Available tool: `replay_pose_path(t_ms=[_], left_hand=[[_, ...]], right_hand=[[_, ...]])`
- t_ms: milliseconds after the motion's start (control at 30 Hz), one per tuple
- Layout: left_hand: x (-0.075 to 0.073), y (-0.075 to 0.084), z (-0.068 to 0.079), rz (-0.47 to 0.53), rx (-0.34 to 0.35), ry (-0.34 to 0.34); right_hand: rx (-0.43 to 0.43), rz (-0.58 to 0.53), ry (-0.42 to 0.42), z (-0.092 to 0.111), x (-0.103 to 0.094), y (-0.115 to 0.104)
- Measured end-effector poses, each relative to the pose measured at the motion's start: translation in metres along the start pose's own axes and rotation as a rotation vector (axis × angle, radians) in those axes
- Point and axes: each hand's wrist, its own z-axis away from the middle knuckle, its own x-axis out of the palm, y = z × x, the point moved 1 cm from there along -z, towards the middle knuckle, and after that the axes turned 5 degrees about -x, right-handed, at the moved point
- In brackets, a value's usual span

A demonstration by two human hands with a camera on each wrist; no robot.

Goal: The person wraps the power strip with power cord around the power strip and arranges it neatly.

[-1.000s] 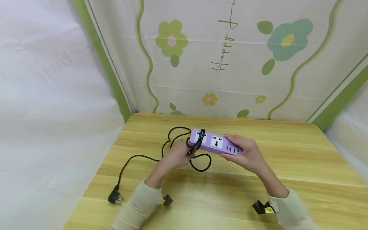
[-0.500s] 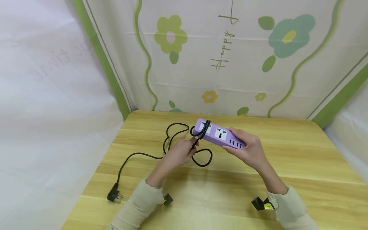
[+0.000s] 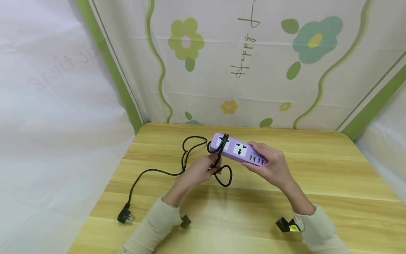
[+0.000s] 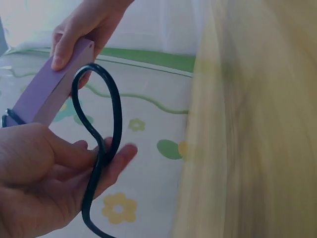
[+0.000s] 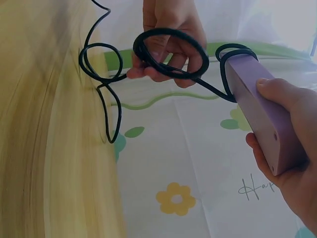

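Observation:
A purple power strip (image 3: 233, 148) with white sockets and several USB ports is held above the table, tilted, its right end gripped by my right hand (image 3: 269, 164). Black cord (image 5: 237, 49) loops around its left end. Just below that end, my left hand (image 3: 201, 169) pinches the cord between thumb and fingers. In the left wrist view a loop of the cord (image 4: 116, 109) stands up out of the pinch. From the left hand the rest of the cord trails left over the table to a black three-pin plug (image 3: 125, 215).
The wooden table (image 3: 317, 169) spreads beneath both hands. Behind it hangs a white cloth (image 3: 209, 84) printed with flowers, and a pale sheet (image 3: 63, 141) borders the left side. Small black cameras (image 3: 283, 224) are strapped at both wrists.
The power strip rose and shifted a little right, then came slightly back left and down. The cord loop below the left hand has become narrower. The plug has stayed on the table.

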Motion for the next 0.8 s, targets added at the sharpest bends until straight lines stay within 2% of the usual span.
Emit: replay_pose_path(t_ms=[67,167,433,667,700,800], left_hand=[[0.001,-0.002,-0.001,0.107,-0.009,-0.036],[0.002,-0.005,-0.002,0.21,-0.042,-0.05],[0.012,-0.02,-0.009,0.469,-0.22,-0.027],[0.014,-0.033,-0.011,0.611,-0.252,-0.034],[0.014,-0.034,-0.012,0.652,-0.256,-0.042],[0.014,-0.037,-0.013,0.914,-0.302,-0.066]], right_hand=[[-0.01,0.009,0.01,0.0,-0.002,-0.001],[-0.021,0.022,0.021,0.0,-0.003,-0.001],[-0.049,0.036,0.064,-0.001,-0.008,-0.003],[-0.074,0.025,0.106,-0.004,-0.015,-0.009],[-0.081,0.029,0.117,-0.004,-0.016,-0.009],[-0.081,0.026,0.155,-0.005,-0.019,-0.008]])
